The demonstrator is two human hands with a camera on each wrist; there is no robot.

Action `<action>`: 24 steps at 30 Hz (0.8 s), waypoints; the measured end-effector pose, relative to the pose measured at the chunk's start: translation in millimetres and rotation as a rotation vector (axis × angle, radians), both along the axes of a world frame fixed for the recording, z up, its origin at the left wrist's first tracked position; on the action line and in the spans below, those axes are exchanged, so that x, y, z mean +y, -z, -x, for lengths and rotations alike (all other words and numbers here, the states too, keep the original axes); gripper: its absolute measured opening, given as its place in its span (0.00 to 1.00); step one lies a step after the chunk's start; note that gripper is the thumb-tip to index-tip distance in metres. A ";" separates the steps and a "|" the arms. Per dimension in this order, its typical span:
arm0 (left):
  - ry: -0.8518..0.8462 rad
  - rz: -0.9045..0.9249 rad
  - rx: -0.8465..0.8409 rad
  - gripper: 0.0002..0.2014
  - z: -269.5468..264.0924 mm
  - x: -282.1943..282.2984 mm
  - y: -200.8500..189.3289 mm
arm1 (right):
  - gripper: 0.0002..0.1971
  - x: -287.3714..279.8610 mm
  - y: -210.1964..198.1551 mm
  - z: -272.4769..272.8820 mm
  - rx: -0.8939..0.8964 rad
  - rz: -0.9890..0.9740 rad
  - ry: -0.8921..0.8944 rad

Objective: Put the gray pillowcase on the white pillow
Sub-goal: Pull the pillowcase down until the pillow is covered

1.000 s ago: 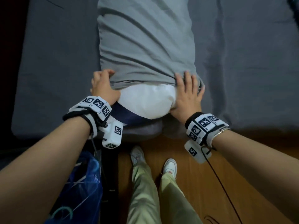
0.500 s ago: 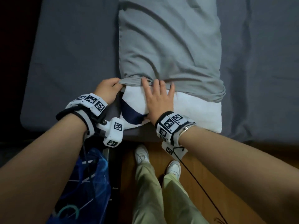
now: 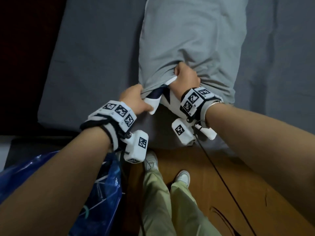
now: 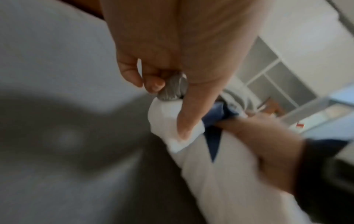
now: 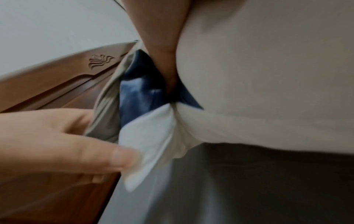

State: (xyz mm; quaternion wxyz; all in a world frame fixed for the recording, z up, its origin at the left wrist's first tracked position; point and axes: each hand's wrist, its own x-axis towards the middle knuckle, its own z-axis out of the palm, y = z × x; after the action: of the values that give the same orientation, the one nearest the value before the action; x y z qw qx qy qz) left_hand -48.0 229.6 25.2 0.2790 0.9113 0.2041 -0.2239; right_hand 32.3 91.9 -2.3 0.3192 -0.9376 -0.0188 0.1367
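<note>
No readable text shows anywhere; the wrist bands [image 3: 119, 113] carry only black-and-white square marker patterns.

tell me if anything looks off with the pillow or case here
The white pillow isn't fully in: its near end sticks out, bunched and twisted, from the gray pillowcase opening. The pillowcase hem is crumpled where the left hand grips it.

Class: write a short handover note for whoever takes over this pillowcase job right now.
Left hand: grips the gray pillowcase hem, thumb pressing a white pillow corner.
Right hand: fingers curled round the pillow end at the case opening, apparently stuffing it in.
Both lie on the bed.
Done: most of the pillow is inside.
Left: tuck in the near white end, pull the hem over it.
</note>
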 end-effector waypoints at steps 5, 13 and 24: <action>-0.364 -0.098 -0.065 0.26 0.2 -0.7 30.0 | 0.25 -19.7 11.1 23.7 -0.104 0.055 -0.265; -0.544 0.211 -0.272 0.21 2.3 -0.5 43.2 | 0.35 -117.4 37.4 49.9 -0.224 0.162 -0.066; -0.812 0.654 -0.026 0.15 -1.1 -16.1 38.0 | 0.13 -164.2 52.4 40.2 0.123 -0.059 0.310</action>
State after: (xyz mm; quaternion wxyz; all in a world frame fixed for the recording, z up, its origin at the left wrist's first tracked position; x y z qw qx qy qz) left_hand -47.0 213.6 -12.7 0.6160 0.6265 0.4571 -0.1382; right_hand -7.9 -72.3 -54.7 0.3644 -0.9093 0.1416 0.1426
